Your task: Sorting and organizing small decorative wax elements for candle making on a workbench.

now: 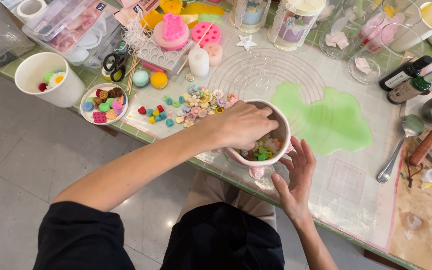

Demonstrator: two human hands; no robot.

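Observation:
A pink and white footed bowl (283,134) stands on a translucent baking mat (347,186) at the table's near edge. It holds small coloured flower and candy shapes (263,149). My left hand (243,125) reaches over the rim from the left, with its fingertips down inside and hidden among the pieces. My right hand (296,176) cups the bowl's near right side, fingers spread along the wall and thumb by the pink foot. A flat sheet of light green soft material (328,120) is spread on the mat just right of the bowl.
Loose small coloured shapes (196,102) lie left of the bowl. Farther left are a small dish of pieces (105,104), a white cup (51,80) and scissors (113,65). Moulds, jars (376,35), dark bottles (406,75) and a spoon (401,145) crowd the back and right.

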